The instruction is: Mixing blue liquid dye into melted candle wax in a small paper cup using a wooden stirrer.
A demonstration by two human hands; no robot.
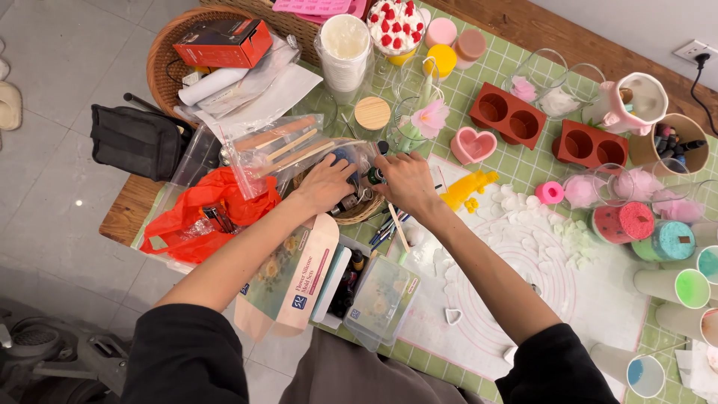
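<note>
Both of my hands reach into a small wicker basket (366,213) at the table's near left. My left hand (327,183) rests on small dark bottles lying inside it, fingers curled over them. My right hand (407,182) pinches a small dark bottle with a green cap (375,176) at the basket's right rim. A clear plastic bag (351,153) drapes over the basket's far side. Whether my left hand grips a bottle is hidden by its fingers.
Boxes of silicone moulds (295,280) lie near my left arm. A white baking mat (538,277) with pale wax petals spreads to the right. Red moulds (508,114), a pink heart mould (473,145), coloured cups (692,288), glass jars, an orange bag (202,213) and a large basket (168,63) crowd the table.
</note>
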